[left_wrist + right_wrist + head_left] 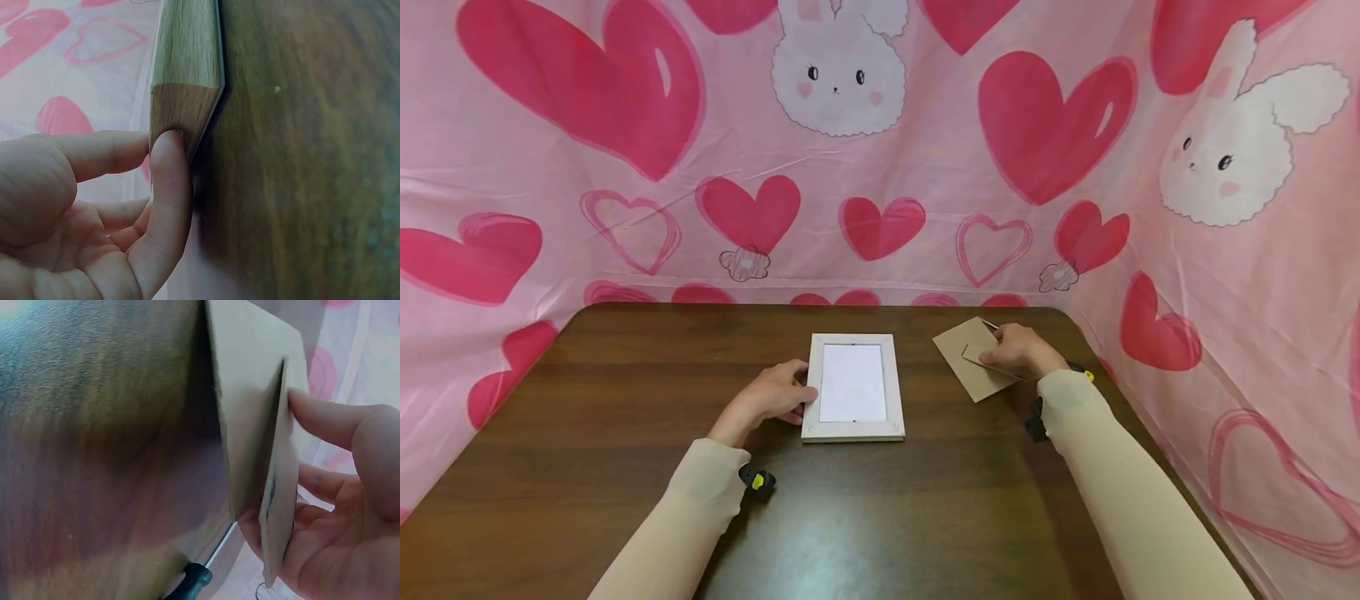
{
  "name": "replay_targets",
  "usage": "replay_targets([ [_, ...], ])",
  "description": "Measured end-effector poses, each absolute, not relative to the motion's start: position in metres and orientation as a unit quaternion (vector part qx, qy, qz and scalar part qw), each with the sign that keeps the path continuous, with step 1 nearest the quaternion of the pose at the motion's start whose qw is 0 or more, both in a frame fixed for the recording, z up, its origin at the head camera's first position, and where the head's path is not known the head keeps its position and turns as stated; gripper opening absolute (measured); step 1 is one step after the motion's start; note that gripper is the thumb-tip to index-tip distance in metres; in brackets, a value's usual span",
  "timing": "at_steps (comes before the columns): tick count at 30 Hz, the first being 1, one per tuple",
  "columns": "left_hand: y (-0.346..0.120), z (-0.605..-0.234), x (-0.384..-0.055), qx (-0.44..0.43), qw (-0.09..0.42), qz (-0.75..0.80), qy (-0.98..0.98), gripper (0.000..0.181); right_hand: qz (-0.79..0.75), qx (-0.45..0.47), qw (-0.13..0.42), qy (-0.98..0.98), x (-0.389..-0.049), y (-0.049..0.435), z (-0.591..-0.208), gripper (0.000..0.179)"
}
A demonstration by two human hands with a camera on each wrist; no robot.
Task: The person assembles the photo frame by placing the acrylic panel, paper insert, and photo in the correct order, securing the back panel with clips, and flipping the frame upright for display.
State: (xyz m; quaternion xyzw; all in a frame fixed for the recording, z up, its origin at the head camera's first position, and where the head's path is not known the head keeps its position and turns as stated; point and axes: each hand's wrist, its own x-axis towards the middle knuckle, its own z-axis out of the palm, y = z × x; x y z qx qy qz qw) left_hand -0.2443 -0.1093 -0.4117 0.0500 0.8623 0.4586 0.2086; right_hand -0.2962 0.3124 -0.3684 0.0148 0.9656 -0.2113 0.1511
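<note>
A white picture frame [853,436] lies on the table with a white sheet [853,383] inside its border. My left hand [777,392] pinches its left side. In the left wrist view a fingertip [167,147] presses the wooden edge of the frame [187,53]. To the right, my right hand [1017,347] holds a brown backing board [972,371] by its fold-out stand [281,469]. The stand is swung partly away from the board. A screwdriver [194,578] with a dark handle lies beyond the board in the right wrist view, its shaft partly hidden.
The dark wooden table [887,517] extends around both hands. A pink curtain [925,167] with hearts and rabbits hangs behind the table and along its sides.
</note>
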Motion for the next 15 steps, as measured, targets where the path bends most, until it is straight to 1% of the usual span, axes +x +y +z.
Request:
replay_targets([
  [3,-0.1096,-0.4119,-0.2443,0.051,0.210,0.458,0.862,0.064,-0.212,0.013,0.151,0.965,-0.2931,0.3123,-0.3642,0.058],
  [6,-0.1095,-0.4120,-0.2444,0.052,0.210,0.459,0.862,0.064,-0.206,0.006,0.145,0.968,-0.2917,0.3129,-0.3626,0.061],
  [12,-0.1081,-0.4120,-0.2443,0.048,0.211,0.464,0.859,0.063,-0.217,-0.008,0.149,0.965,-0.2895,0.3111,-0.3686,0.054],
  [15,-0.1089,-0.4117,-0.2437,0.046,0.212,0.465,0.858,0.063,-0.221,-0.015,0.141,0.965,-0.2889,0.3092,-0.3698,0.052],
])
